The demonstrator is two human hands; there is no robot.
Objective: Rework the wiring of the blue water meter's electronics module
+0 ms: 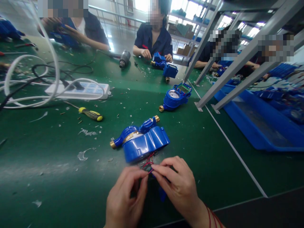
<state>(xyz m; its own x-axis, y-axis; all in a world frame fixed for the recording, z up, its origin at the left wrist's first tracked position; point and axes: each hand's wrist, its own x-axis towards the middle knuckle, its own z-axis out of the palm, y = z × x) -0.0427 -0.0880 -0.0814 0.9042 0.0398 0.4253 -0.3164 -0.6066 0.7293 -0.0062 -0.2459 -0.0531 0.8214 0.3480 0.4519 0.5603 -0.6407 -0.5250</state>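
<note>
A blue water meter (140,139) with brass end fittings lies on the green table (59,164) just beyond my hands. Thin red and black wires (149,162) come out of its near side. My left hand (125,198) pinches these wires with thumb and forefinger. My right hand (177,186) pinches the same wires from the other side, its fingertips almost touching those of the left. A small blue part (162,193) shows under my right hand.
A second blue meter (175,96) lies farther back, a yellow-handled screwdriver (91,114) to the left, a white power strip (78,90) with cables behind it. Several seated people work across the table. Grey frame legs (228,72) and a blue tray (256,126) stand right.
</note>
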